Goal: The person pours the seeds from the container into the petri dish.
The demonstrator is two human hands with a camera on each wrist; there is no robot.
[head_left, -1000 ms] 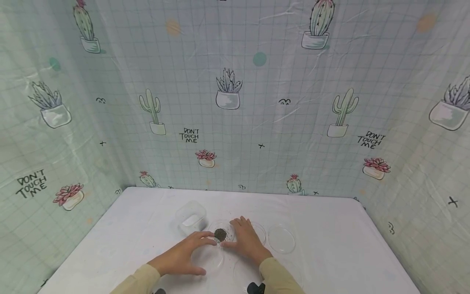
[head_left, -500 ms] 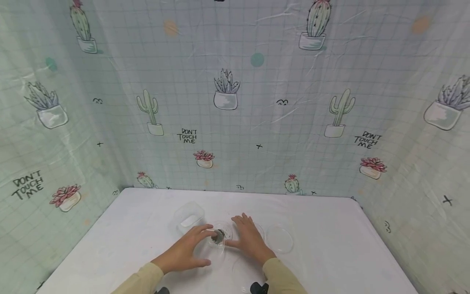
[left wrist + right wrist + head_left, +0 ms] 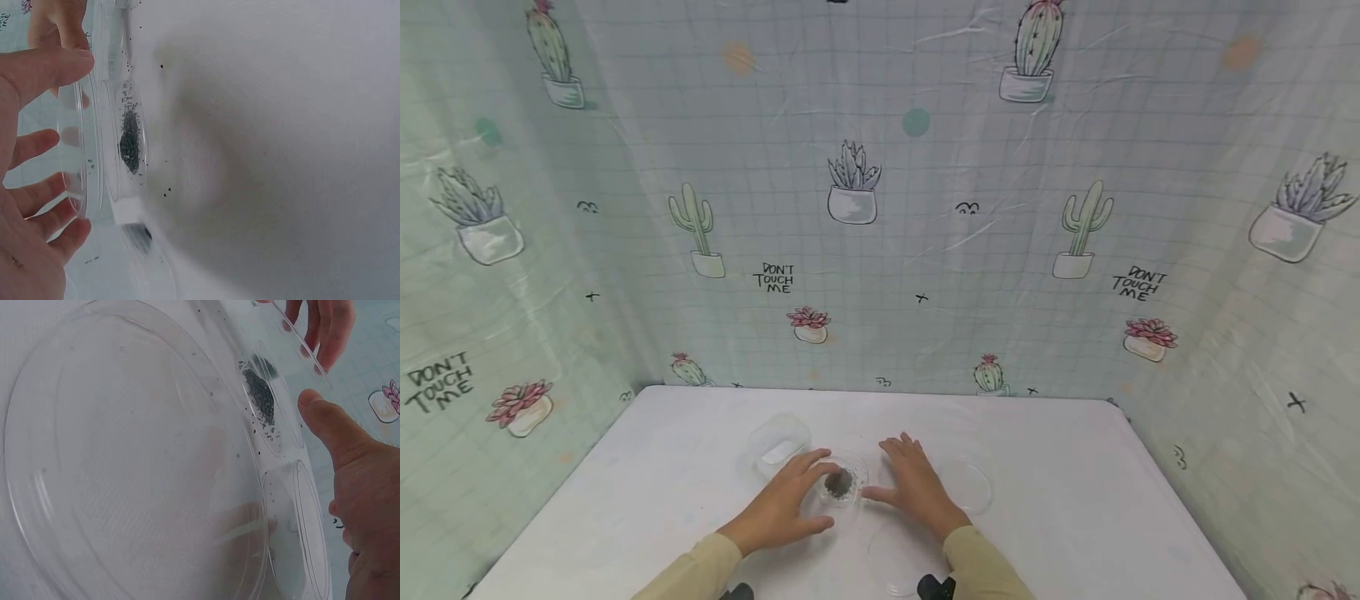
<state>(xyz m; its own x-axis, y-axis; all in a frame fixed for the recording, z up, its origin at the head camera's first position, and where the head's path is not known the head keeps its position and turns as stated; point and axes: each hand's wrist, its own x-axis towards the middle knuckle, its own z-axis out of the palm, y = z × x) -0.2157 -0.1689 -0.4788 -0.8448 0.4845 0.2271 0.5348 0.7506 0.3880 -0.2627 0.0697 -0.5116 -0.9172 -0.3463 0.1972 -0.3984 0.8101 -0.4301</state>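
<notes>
A clear petri dish [image 3: 142,153] with a mound of dark grains [image 3: 129,144] stands on the white table between my hands. My left hand [image 3: 781,510] holds a clear round lid [image 3: 92,187] by its edge, thumb on one side and fingers on the other. In the left wrist view the lid is level and close above the dish; from the head it overlaps the grains. My right hand [image 3: 917,493] is beside the dish, fingers spread and thumb pointing toward it. Nothing is in its grasp.
A clear plastic tub [image 3: 775,437] stands behind my left hand. Another clear round dish [image 3: 967,485] lies right of my right hand, and a large clear round piece [image 3: 891,560] lies nearer me. Stray grains dot the table. A patterned curtain [image 3: 880,250] hangs behind.
My left hand has carried the lid forward from the near side until it overlaps the dish of grains. My right hand has drawn slightly away from the dish's rim.
</notes>
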